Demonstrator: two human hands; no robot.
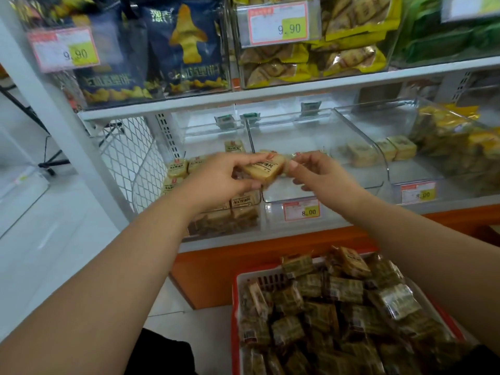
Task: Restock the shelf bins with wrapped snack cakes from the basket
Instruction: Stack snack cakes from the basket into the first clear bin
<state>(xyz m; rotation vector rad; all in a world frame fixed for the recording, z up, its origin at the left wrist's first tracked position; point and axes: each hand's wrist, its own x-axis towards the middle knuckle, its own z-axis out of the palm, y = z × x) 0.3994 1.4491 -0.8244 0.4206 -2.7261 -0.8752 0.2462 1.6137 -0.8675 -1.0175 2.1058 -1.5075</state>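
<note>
While both arms reach forward in the head view, the left hand (224, 174) and right hand (316, 169) meet over the lower shelf, each pinching 1 end of the same wrapped snack cake (266, 170). Left thumb and fingers curl round the cake's near-left edge; right thumb and forefinger grip the wrapper at its right end. Cake is tan, tilted, printed label facing up.

Directly behind and below the left hand: clear left bin (243, 226), partly filled with stacked cakes (177, 169) of the same kind. Behind and below the right hand: clear middle bin (324, 185), floor mostly bare; a price tag (301, 211) reading 8.00 sits on its front. Further right of the right hand: a third bin (405, 158) with a few pale square cakes (400, 147).

Below both forearms, nearer the person: red basket (238, 293), heaped with wrapped cakes (338, 320), well apart from the hands.

Above the hands: upper shelf (270, 94) with blue snack bags (186, 47) and yellow packs (351, 50); tags read 9.90.
</note>
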